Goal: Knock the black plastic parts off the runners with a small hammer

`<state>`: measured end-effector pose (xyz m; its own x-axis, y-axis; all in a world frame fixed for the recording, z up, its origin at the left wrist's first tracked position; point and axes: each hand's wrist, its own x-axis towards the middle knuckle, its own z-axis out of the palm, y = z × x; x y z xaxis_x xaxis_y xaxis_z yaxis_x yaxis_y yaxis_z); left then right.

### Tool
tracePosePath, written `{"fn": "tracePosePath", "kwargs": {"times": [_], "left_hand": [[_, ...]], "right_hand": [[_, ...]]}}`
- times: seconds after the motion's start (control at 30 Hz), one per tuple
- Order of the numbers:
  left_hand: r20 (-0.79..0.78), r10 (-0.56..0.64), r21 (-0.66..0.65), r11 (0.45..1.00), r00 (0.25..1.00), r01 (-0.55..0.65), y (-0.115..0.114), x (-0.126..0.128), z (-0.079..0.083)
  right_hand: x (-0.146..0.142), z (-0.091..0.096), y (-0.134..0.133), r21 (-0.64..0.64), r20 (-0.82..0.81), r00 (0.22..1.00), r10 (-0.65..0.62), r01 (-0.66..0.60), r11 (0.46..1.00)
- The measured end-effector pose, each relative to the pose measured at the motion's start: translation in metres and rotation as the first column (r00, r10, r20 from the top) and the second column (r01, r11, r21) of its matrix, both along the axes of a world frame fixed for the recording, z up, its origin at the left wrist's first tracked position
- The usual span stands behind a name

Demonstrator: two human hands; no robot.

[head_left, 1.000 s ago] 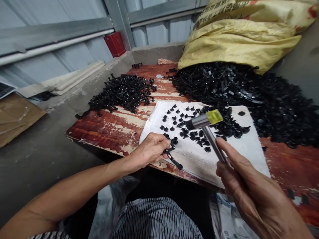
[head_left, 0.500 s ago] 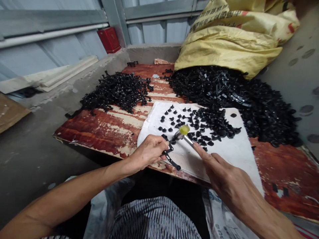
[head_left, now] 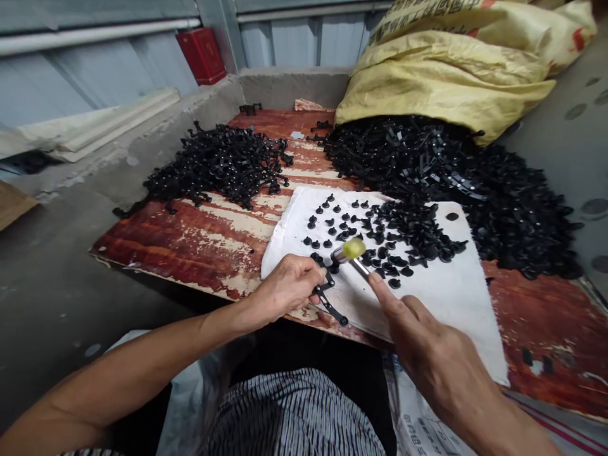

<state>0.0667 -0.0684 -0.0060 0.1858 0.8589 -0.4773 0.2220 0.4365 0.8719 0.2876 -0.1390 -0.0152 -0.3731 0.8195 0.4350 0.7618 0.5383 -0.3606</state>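
Near the edge of the white cloth (head_left: 441, 304), a slim, jointed black strip (head_left: 331, 306) pokes from the pinching left hand (head_left: 294, 282); the right hand (head_left: 437, 351) grips a yellow-ended, metal-shafted hammer (head_left: 352, 251).

Part of the black bracket (head_left: 331, 309) is covered by the left hand (head_left: 297, 278). Handle of the hammer (head_left: 354, 252) mostly hidden in the right hand (head_left: 427, 342); yellow face blurred. Whether the hammer touches the dark bits just right of the left hand: can't tell. Heap (head_left: 522, 215) beyond right hand and pile (head_left: 228, 164) beyond left hand: single pieces too tangled to separate. Yellow sack (head_left: 441, 76), far past right hand, cut by top edge. Cardboard (head_left: 13, 206), well left of left hand, cut by left edge. Printed bag (head_left: 422, 424) below right hand: bottom cut off, lettering unreadable.
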Motion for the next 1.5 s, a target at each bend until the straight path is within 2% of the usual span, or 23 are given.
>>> {"fn": "tracePosePath", "kwargs": {"times": [0.07,0.17,0.27,0.33,0.4,0.47,0.57,0.6,0.63,0.7,0.77,0.83,0.9,0.97,1.07,1.17,1.27,1.37,1.43,1.5], "left_hand": [[0.012,-0.017,0.003,1.000,1.000,0.017,0.000,0.000,0.001],[-0.004,-0.033,0.007,0.999,0.999,0.033,0.000,-0.001,0.001],[-0.063,-0.063,0.053,0.996,0.996,0.066,0.002,-0.006,0.000],[-0.088,-0.128,0.106,0.985,0.988,0.137,0.002,-0.011,0.000],[-0.104,-0.236,0.165,0.954,0.966,0.251,0.000,-0.016,0.003],[-0.119,-0.370,0.213,0.897,0.921,0.388,-0.002,-0.017,0.008],[-0.182,-0.482,0.249,0.821,0.857,0.514,-0.007,-0.017,0.015],[-0.194,-0.470,0.261,0.822,0.861,0.507,-0.009,-0.018,0.016],[-0.187,-0.423,0.285,0.840,0.886,0.461,-0.011,-0.019,0.016],[-0.097,-0.251,0.331,0.904,0.963,0.269,-0.015,-0.024,0.013],[0.087,-0.072,0.279,0.959,0.994,0.045,-0.021,-0.029,0.007],[0.295,0.033,0.129,0.989,0.955,-0.074,-0.029,-0.031,-0.001],[0.465,0.095,0.004,0.994,0.880,-0.109,-0.036,-0.027,-0.006],[0.534,0.150,-0.046,0.988,0.832,-0.148,-0.040,-0.020,-0.009],[0.525,0.220,-0.036,0.971,0.822,-0.237,-0.037,-0.012,-0.009],[0.477,0.229,-0.022,0.968,0.849,-0.249,-0.021,-0.018,-0.003],[0.427,0.169,-0.121,0.984,0.888,-0.128,0.000,-0.033,0.006],[0.391,0.101,-0.269,0.963,0.915,0.008,0.017,-0.045,0.013],[0.367,0.105,-0.311,0.950,0.924,0.015,0.024,-0.046,0.016],[0.337,0.135,-0.302,0.953,0.932,-0.029,0.028,-0.043,0.018]], "right_hand": [[0.000,-0.002,0.001,-0.041,0.014,1.000,0.018,-0.017,0.999],[0.001,-0.007,0.000,-0.035,-0.096,0.995,-0.021,0.018,0.999],[0.000,-0.009,0.004,-0.115,-0.072,0.997,-0.009,0.000,0.993],[-0.003,-0.005,0.009,-0.180,-0.191,0.978,-0.085,0.050,0.982],[-0.009,0.002,0.017,-0.272,-0.348,0.918,-0.190,0.095,0.958],[-0.019,0.008,0.024,-0.425,-0.481,0.836,-0.263,0.040,0.904],[-0.037,0.011,0.028,-0.643,-0.636,0.679,-0.366,-0.205,0.738],[-0.042,0.009,0.027,-0.672,-0.661,0.636,-0.398,-0.266,0.691],[-0.047,0.007,0.026,-0.684,-0.675,0.604,-0.424,-0.297,0.666],[-0.055,0.002,0.023,-0.677,-0.689,0.562,-0.458,-0.274,0.683],[-0.061,-0.003,0.020,-0.669,-0.701,0.512,-0.496,-0.232,0.706],[-0.067,-0.007,0.019,-0.666,-0.710,0.469,-0.525,-0.206,0.717],[-0.075,-0.009,0.019,-0.667,-0.717,0.443,-0.538,-0.212,0.714],[-0.084,-0.011,0.019,-0.669,-0.722,0.433,-0.540,-0.237,0.705],[-0.094,-0.012,0.018,-0.660,-0.734,0.431,-0.525,-0.268,0.702],[-0.095,-0.013,0.014,-0.648,-0.745,0.428,-0.512,-0.283,0.707],[-0.084,-0.016,0.008,-0.649,-0.746,0.398,-0.534,-0.254,0.717],[-0.070,-0.022,0.000,-0.644,-0.750,0.334,-0.571,-0.169,0.746],[-0.062,-0.025,-0.004,-0.636,-0.759,0.284,-0.586,-0.136,0.759],[-0.058,-0.026,-0.007,-0.626,-0.773,0.236,-0.589,-0.132,0.769]]}}
